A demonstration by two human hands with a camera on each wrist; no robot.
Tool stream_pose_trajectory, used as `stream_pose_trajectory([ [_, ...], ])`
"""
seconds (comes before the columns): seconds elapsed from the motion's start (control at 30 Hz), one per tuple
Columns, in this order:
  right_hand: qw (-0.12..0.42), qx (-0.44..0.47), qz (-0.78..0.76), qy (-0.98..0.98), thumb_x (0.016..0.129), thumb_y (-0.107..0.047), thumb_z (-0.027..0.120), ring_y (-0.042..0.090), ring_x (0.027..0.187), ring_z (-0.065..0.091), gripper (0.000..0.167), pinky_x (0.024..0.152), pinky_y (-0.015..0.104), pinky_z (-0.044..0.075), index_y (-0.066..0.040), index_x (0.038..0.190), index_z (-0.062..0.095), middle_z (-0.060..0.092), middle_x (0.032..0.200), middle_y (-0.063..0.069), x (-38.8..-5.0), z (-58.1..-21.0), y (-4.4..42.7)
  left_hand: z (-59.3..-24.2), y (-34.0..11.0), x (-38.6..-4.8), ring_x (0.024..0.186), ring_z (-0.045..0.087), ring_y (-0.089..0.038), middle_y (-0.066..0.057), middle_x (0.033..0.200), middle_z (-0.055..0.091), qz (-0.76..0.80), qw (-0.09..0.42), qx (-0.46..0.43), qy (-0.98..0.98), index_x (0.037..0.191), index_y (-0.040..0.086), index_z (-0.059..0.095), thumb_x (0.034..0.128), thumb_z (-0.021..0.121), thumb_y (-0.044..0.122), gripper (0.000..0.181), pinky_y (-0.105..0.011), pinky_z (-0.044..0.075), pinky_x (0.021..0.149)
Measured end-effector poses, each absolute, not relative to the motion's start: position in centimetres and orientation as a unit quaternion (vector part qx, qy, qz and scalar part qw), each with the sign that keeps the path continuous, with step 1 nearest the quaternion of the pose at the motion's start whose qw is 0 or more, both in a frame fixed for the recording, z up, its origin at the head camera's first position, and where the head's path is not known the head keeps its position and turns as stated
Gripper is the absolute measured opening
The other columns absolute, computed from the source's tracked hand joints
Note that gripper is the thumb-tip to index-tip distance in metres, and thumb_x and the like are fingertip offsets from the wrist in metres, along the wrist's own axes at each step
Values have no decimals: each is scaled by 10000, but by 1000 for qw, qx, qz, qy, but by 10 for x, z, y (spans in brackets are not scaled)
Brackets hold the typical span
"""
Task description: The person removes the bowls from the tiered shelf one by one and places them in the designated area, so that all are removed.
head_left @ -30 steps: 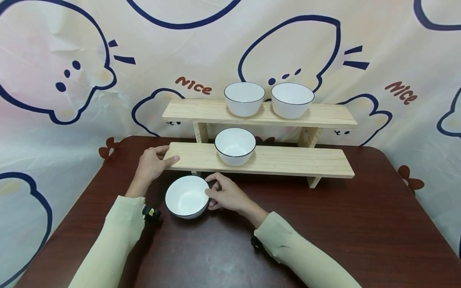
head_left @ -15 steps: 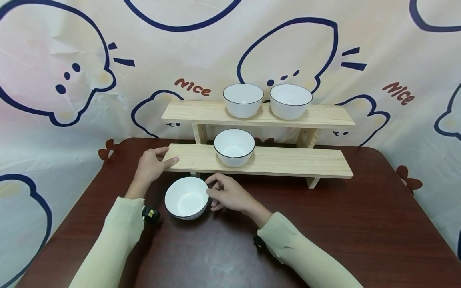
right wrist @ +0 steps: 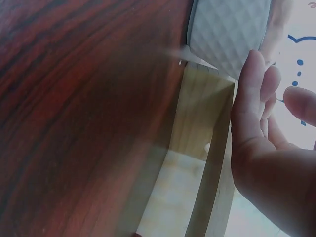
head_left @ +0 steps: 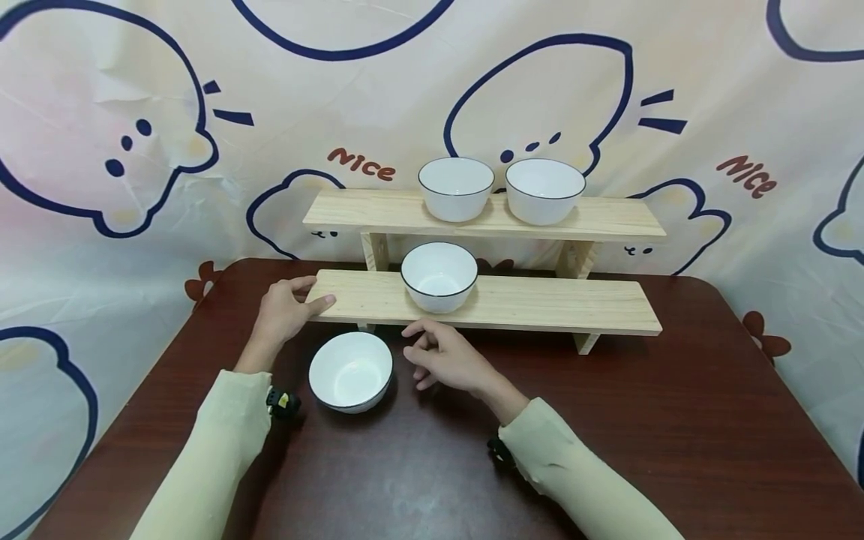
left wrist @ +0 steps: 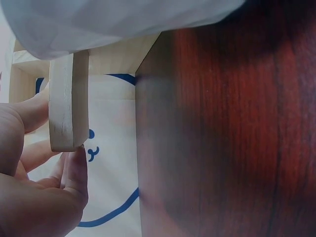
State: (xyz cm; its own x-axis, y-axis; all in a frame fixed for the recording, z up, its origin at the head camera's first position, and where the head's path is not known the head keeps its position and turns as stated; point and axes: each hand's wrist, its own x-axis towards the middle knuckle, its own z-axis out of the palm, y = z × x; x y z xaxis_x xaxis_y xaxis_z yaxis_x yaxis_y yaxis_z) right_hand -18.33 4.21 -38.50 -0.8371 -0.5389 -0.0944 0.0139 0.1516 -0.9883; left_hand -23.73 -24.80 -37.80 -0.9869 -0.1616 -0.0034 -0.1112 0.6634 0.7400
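Observation:
My left hand (head_left: 280,313) grips the left end of the lower board of a two-tier wooden shelf (head_left: 553,301), thumb on top; the left wrist view shows fingers at the board's end (left wrist: 68,108). A white bowl (head_left: 351,373) with a dark rim stands upright on the table before the shelf. Just right of it, apart from it, my right hand (head_left: 451,361) hovers with loosely bent fingers and nothing in them. In the right wrist view that bowl (right wrist: 229,34) shows a diamond-patterned outside. Another white bowl (head_left: 439,279) sits on the lower board.
Two more white bowls, one on the left (head_left: 455,191) and one on the right (head_left: 544,193), stand side by side on the upper board (head_left: 364,208). Beneath is a dark red-brown table (head_left: 607,435). A cartoon-printed cloth (head_left: 297,97) hangs behind.
My right hand has let go of the bowl on the table and moved slightly to the right. The bowl and my left hand stay where they were.

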Motion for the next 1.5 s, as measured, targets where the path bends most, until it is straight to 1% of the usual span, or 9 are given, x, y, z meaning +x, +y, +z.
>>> stream_pose_trajectory([
  [0.17,207,-185,-627,727,1007,-75,602,207,703,624,306,642,418,605,12,1296,552,587,1003,252,-185,-383,52,-378,-249,-236,1076,658,-402,-302,1331,589,-401,31,73,-913,1477,-47,475,943,755,264,678,-460,557,853],
  [0.37,207,-198,-612,737,1003,-74,607,213,697,631,253,658,456,606,24,1236,595,607,932,150,-189,-379,62,-377,-249,-235,1090,653,-412,-304,1343,578,-401,30,76,-912,1479,-45,471,946,750,265,677,-477,554,869],
  [0.5,198,-209,-606,742,1005,-80,603,228,717,632,248,661,467,604,31,1227,601,606,953,184,-192,-375,70,-378,-249,-235,1086,658,-415,-305,1344,577,-398,31,72,-914,1477,-44,477,949,748,267,670,-481,559,863],
  [0.63,173,-216,-600,751,1012,-82,592,326,759,645,255,669,509,598,34,1239,599,592,1016,253,-195,-371,80,-379,-248,-235,1086,660,-419,-311,1351,571,-399,30,67,-914,1476,-53,471,951,744,259,669,-488,561,865],
  [0.83,147,-215,-606,751,1021,-67,581,480,825,631,301,696,616,568,98,1272,564,578,983,227,-201,-364,94,-378,-248,-235,1073,665,-413,-308,1347,579,-400,37,62,-914,1471,-55,476,949,747,250,663,-492,561,869],
  [1.03,132,-206,-607,756,1023,-93,592,378,791,648,280,673,545,592,67,1253,586,591,954,180,-209,-360,103,-378,-248,-235,1065,669,-410,-307,1341,584,-400,33,65,-914,1479,-42,473,947,750,266,675,-486,565,865],
  [1.2,121,-190,-614,756,1027,-106,593,344,791,657,266,647,436,606,61,1234,593,582,995,301,-211,-354,109,-378,-248,-235,1070,669,-412,-308,1348,581,-400,33,64,-914,1480,-42,472,948,750,259,671,-491,564,870],
  [1.27,117,-179,-621,754,1028,-106,591,290,771,660,257,650,437,607,60,1225,583,574,1020,340,-212,-352,111,-378,-248,-235,1073,668,-412,-308,1351,578,-400,32,65,-913,1480,-43,470,949,748,255,670,-492,563,872],
  [1.5,88,-136,-652,741,1018,-130,619,281,746,646,285,646,424,609,42,1231,539,609,973,259,-218,-350,115,-376,-248,-237,1078,663,-417,-311,1361,568,-401,28,71,-913,1485,-42,463,949,748,246,671,-495,558,887],
])
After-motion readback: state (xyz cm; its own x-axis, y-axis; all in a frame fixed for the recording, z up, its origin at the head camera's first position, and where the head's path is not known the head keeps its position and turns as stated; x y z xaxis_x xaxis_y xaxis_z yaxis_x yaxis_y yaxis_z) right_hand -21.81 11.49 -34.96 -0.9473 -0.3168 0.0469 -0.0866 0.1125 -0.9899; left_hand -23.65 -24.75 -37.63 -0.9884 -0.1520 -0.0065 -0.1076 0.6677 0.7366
